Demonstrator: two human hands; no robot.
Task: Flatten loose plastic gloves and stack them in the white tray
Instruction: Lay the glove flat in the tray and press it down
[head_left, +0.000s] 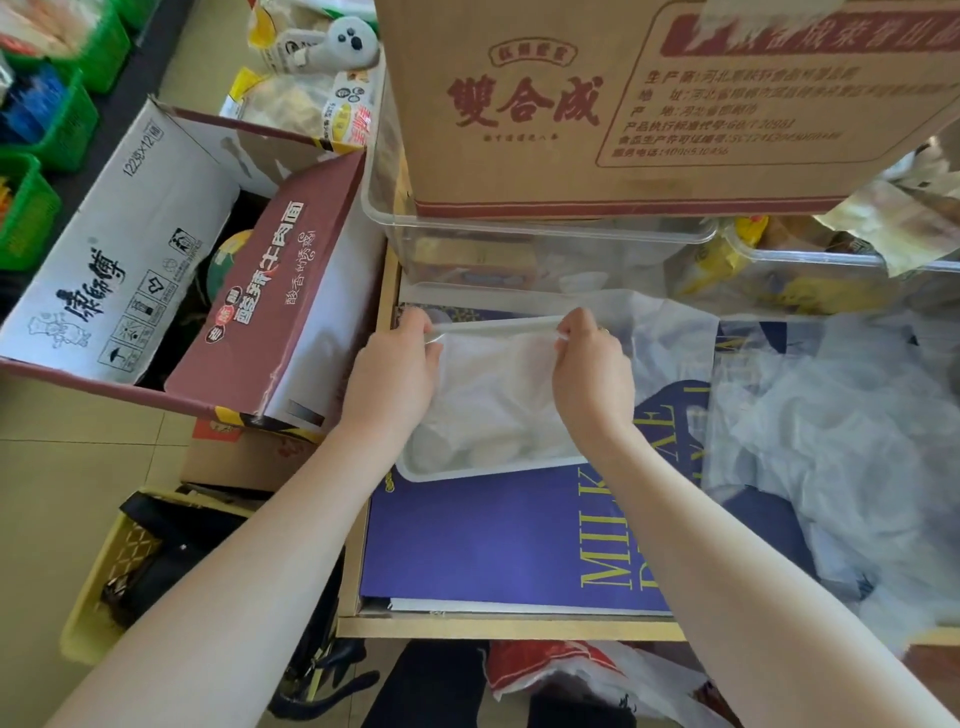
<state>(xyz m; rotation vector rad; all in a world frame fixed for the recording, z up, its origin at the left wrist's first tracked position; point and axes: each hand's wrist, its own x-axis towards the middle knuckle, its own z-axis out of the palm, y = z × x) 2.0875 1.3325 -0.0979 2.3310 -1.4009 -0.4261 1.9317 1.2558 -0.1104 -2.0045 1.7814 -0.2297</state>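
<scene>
left hand (397, 366) + right hand (589, 371): pinch glove (498, 326) taut; over white tray (488, 472)

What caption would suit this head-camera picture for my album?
Both hands, left and right, pinch a plastic glove stretched over the white tray.

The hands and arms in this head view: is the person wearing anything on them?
Both arms are bare, with no sleeves in view. The left hand wears nothing. The right hand seems to have a thin ring on one finger. No gloves or watch.
</scene>
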